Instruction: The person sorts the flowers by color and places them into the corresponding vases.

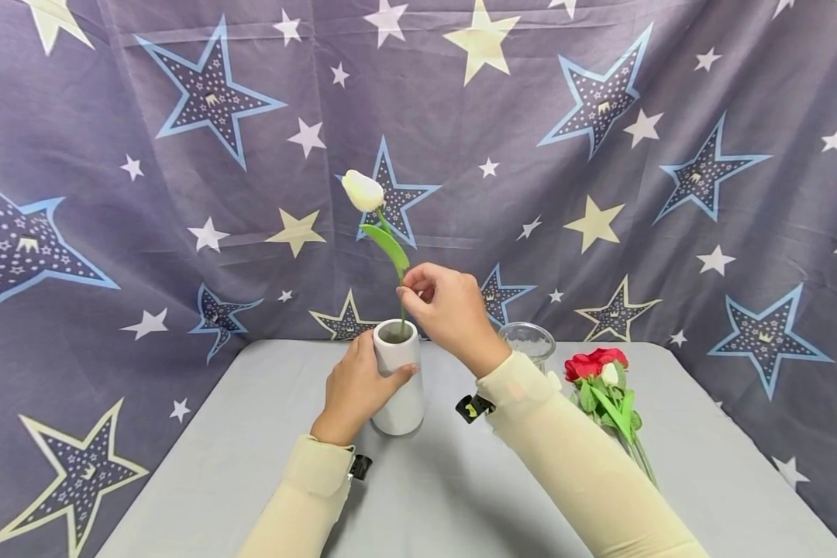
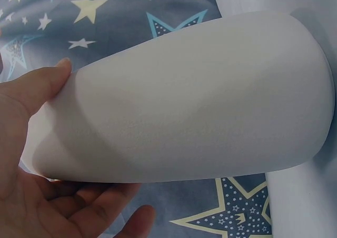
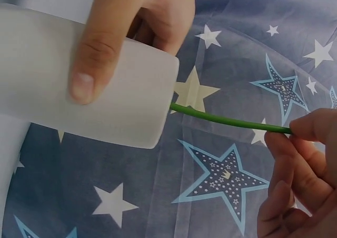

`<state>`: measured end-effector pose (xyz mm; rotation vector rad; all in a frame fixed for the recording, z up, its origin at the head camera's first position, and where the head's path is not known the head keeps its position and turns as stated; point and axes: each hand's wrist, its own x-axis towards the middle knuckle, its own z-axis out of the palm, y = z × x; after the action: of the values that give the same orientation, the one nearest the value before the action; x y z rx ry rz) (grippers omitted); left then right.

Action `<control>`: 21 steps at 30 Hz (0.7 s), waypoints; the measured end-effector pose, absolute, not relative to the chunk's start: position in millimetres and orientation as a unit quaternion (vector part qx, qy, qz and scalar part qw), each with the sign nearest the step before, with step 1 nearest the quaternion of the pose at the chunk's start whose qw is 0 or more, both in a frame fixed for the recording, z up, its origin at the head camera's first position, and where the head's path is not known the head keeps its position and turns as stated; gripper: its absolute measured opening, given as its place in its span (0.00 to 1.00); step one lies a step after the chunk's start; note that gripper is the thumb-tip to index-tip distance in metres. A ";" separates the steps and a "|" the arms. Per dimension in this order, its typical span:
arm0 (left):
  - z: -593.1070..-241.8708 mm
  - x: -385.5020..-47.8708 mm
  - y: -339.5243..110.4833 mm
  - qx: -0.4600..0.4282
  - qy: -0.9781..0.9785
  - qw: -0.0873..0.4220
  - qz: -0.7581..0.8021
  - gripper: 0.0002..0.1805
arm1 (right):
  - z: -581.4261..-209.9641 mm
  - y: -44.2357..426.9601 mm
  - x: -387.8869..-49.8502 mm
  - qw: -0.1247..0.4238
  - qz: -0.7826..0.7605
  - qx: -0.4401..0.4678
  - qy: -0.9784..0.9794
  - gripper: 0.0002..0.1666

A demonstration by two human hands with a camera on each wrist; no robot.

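Note:
A white vase (image 1: 399, 387) stands upright on the table, and my left hand (image 1: 359, 387) grips it around its upper part. In the left wrist view the thumb and fingers lie on opposite sides of the vase (image 2: 189, 101). My right hand (image 1: 453, 310) pinches the green stem of a white tulip (image 1: 363, 191) between thumb and fingertips, above the vase's mouth. The right wrist view has the stem (image 3: 226, 120) running from the pinching fingers (image 3: 310, 127) into the vase opening. The stem's lower end is hidden inside the vase.
Behind my right forearm stands a clear glass vessel (image 1: 528, 338), partly covered by the sleeve. To its right lie red roses (image 1: 595, 363) and a white bud (image 1: 610, 375) with green stems on the grey table (image 1: 202, 465). A star-patterned cloth (image 1: 418, 93) hangs behind the table.

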<state>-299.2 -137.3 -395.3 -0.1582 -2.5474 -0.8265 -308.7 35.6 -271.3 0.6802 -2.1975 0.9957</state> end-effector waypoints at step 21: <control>-395.7 -299.4 -137.9 -0.060 -0.923 0.229 -0.305 0.48 | -294.0 31.1 -311.1 0.276 0.359 0.273 -0.849 0.03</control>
<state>-299.4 -137.9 -395.7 -0.1649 -2.5398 -0.8396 -311.1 31.1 -294.0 0.7324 -2.2802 0.9657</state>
